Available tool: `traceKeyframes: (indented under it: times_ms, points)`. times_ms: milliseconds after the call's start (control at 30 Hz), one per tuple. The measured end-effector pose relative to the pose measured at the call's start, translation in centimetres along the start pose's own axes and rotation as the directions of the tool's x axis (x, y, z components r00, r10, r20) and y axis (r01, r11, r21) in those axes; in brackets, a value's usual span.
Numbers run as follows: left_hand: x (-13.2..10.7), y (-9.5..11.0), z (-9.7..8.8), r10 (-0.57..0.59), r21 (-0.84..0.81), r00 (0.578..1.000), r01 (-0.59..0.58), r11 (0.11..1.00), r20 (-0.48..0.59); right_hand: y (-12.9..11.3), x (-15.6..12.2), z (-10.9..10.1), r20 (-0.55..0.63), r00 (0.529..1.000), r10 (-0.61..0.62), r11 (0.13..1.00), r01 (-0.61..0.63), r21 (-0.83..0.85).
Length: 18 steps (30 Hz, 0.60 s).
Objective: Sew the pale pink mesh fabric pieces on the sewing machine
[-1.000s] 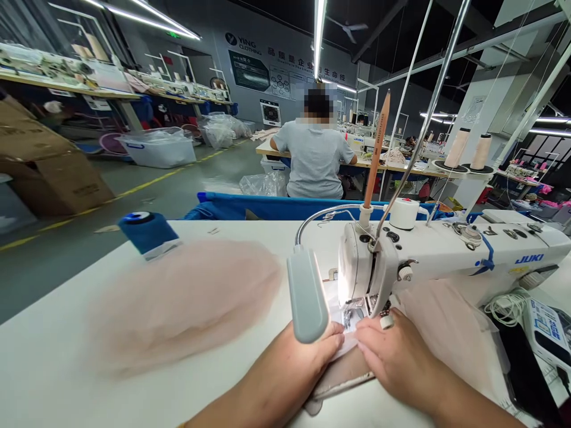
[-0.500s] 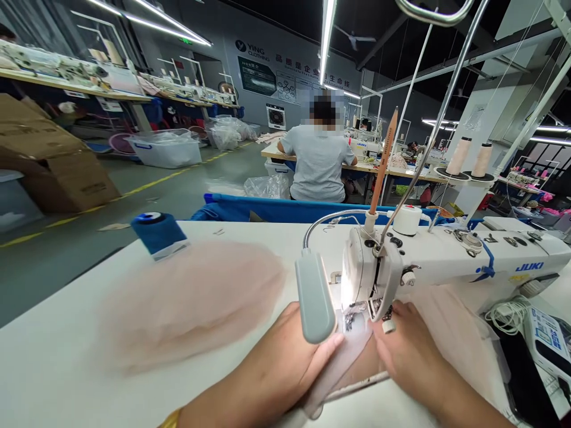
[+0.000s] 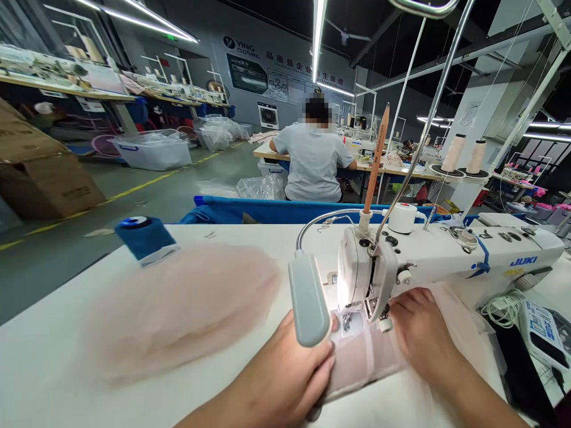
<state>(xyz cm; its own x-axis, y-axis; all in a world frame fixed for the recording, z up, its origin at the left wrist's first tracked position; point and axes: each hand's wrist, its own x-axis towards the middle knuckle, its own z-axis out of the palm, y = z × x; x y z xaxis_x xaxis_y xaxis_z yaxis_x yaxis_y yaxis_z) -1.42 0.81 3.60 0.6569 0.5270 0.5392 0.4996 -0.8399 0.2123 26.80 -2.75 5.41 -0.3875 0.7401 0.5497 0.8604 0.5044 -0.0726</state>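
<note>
A white JUKI sewing machine stands on the white table. A pale pink fabric piece lies under its needle and presser foot, lit by the machine's light. My left hand lies flat on the left end of the piece, fingers stretched toward the needle, partly behind the grey lamp head. My right hand rests on the fabric just right of the needle, under the machine arm, fingers curled down onto the cloth.
A heap of sheer pink tulle lies left on the table beside a blue thread cone. A control panel and coiled cable sit at right. Another person sits ahead, back turned, beyond a blue bin edge.
The fabric piece has slid further under the foot. My right hand moved back and rightward beneath the machine arm; my left hand pushed forward and flattened on the piece.
</note>
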Motion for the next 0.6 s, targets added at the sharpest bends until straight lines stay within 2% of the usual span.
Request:
traceKeyframes:
  times_ms: [100,167,333,600]
  points:
    - [0.3,0.8,-1.2,0.027,-0.043,0.996,-0.024,0.999,0.090,-1.7,0.0,-0.1,0.122,0.974,-0.189,0.967,0.162,0.199]
    - [0.6,1.0,-1.8,0.063,-0.083,0.989,-0.052,0.995,0.133,-2.7,0.1,0.0,0.237,0.940,-0.247,0.954,0.192,0.231]
    - [0.7,2.1,-1.6,0.077,-0.161,0.987,-0.054,0.986,0.140,-2.6,-0.1,-0.2,0.337,0.930,-0.148,0.988,0.127,0.083]
    - [0.1,2.9,-1.4,0.096,-0.103,0.983,-0.080,0.991,0.160,-2.7,-0.4,-0.3,0.339,0.927,-0.159,0.987,0.141,0.076]
